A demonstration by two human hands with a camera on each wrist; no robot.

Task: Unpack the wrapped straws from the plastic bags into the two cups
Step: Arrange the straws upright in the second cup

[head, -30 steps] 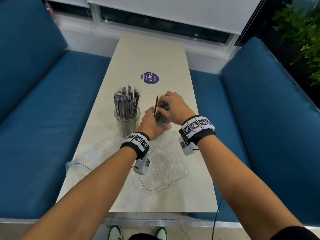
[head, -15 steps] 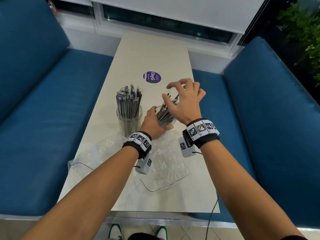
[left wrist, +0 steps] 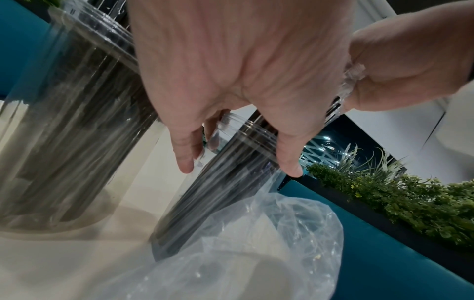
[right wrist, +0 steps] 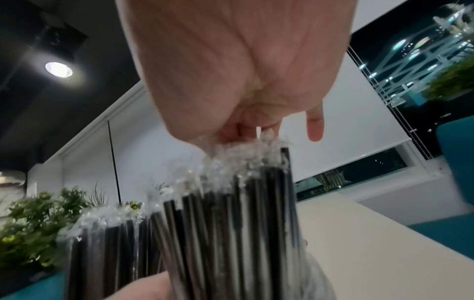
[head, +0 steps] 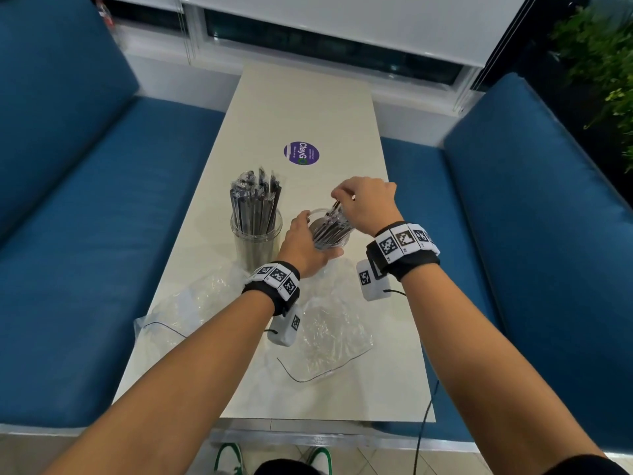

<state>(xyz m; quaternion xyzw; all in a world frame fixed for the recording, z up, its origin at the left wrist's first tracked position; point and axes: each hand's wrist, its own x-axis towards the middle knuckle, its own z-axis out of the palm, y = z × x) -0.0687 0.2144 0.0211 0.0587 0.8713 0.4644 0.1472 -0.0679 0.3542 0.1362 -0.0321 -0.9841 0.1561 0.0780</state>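
Two clear cups stand mid-table in the head view. The left cup is packed with upright black wrapped straws. My left hand grips the right cup from the near side, fingers and thumb curled round its wall. Its bundle of wrapped straws leans to the right. My right hand sits over their tops, fingers curled down and pinching the clear wrapper ends, with one finger sticking out. Its palm hides the fingertips.
Two crumpled clear plastic bags lie flat near the table's front, one at the left and one under my wrists. A purple round sticker is farther up the table. Blue benches flank both sides.
My right hand lifted off the straws with fingers spread half a second ago, and has come back down onto their tops, fingers curled. The left hand stayed on the right cup.
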